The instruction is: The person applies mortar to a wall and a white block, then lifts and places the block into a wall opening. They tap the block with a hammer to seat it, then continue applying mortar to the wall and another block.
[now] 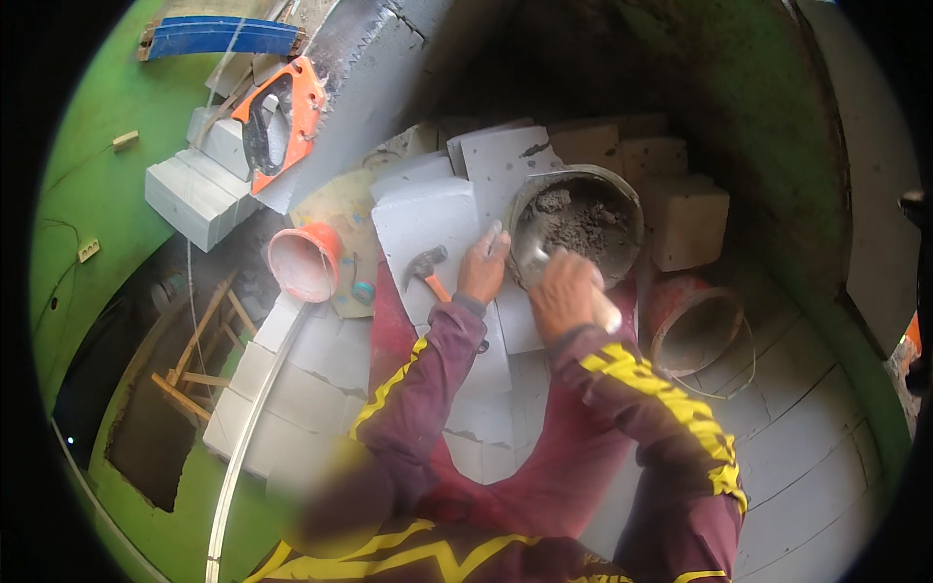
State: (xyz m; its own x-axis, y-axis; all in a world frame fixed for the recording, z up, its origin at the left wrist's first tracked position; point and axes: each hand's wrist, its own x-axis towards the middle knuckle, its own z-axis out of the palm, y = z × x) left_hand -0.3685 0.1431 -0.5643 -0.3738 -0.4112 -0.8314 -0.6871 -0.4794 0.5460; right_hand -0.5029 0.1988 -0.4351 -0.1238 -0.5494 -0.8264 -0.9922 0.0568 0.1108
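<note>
Head view: I see the right hand wrapped around a pale-handled tool, the butt of its handle showing at the heel of the palm. The metal end is blurred and dips inside the left part of the bucket rim; I take it for a trowel, but can't make out the blade. The left hand lies at the bucket's left side, fingertips just beside the rim; whether it pinches the edge or merely rests there, I cannot tell.

The grey mix sits inside the round bucket, lumpy toward the far side, between the person's knees and the stacked blocks. I judge the step in hand to be working or scooping this mix. To my eye, the next move calls for a firm wrist on the handle and a steady bucket, with the blade kept clear of the left fingers.

Further out, a hammer lies on a light block left of the left hand. A reddish bucket lies tilted on the right, an orange bucket stands left, and beyond it an orange-handled saw leans by a grey slab.
</note>
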